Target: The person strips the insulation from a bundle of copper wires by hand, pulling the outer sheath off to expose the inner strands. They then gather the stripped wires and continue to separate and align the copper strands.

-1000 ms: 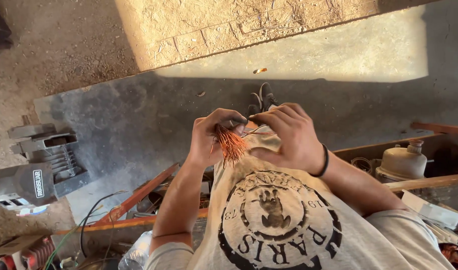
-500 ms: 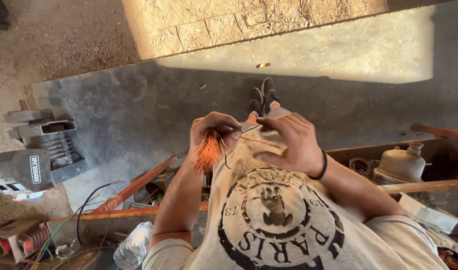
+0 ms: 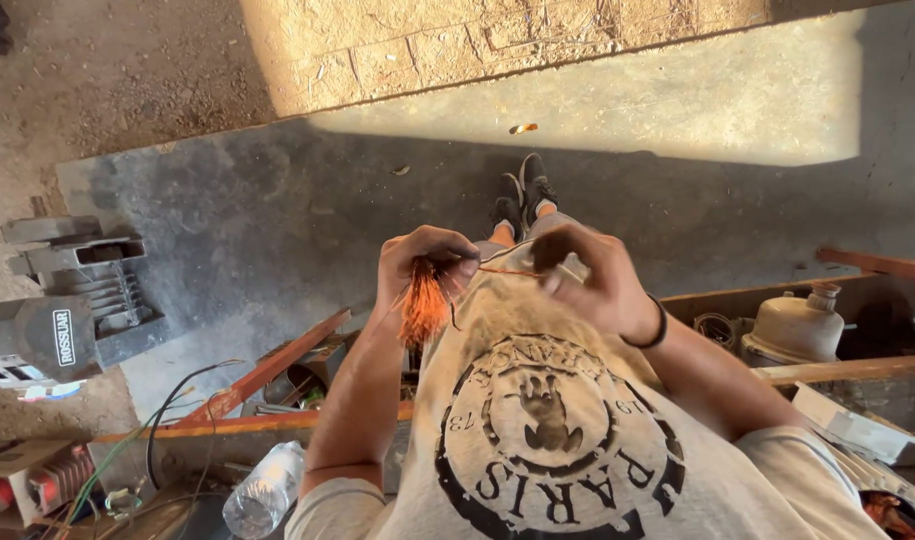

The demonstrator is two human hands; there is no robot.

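My left hand is closed around a bundle of thin orange copper wires that hangs down from the fist in front of my grey printed shirt. My right hand pinches one fine orange strand that runs across to the bundle. Both hands are at chest height, a little apart. A black band sits on my right wrist. My dark shoes show below on the concrete floor.
A grey metal machine part lies at the left. Orange metal bars, cables, a plastic bottle and small boxes clutter the lower left. At the right are a white rounded container and wooden planks.
My right hand has drawn a single strand out to the right, away from the bundle. The left hand stays closed on the wires, which hang lower than a second ago.
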